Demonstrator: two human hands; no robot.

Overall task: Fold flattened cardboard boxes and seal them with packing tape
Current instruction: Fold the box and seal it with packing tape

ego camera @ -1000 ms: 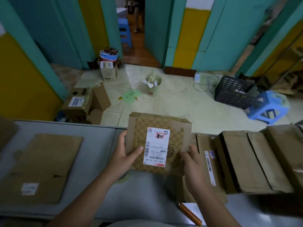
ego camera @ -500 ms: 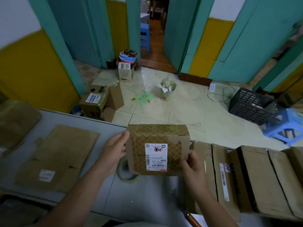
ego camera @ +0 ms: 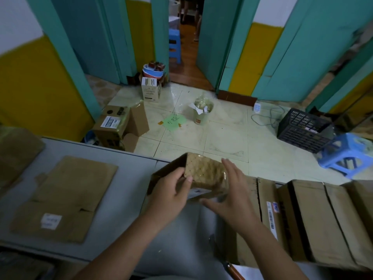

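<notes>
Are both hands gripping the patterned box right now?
No, only the left hand grips the patterned box; the right hand is open, its fingers straight and not curled round it.

Box [ego camera: 203,172], formerly flat, now squared open.

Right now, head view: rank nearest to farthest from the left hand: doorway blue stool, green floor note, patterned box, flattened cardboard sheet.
1. Patterned box: gripped by the left hand.
2. Flattened cardboard sheet: on the table, left.
3. Green floor note: beyond the table.
4. Doorway blue stool: farthest, straight ahead.
</notes>
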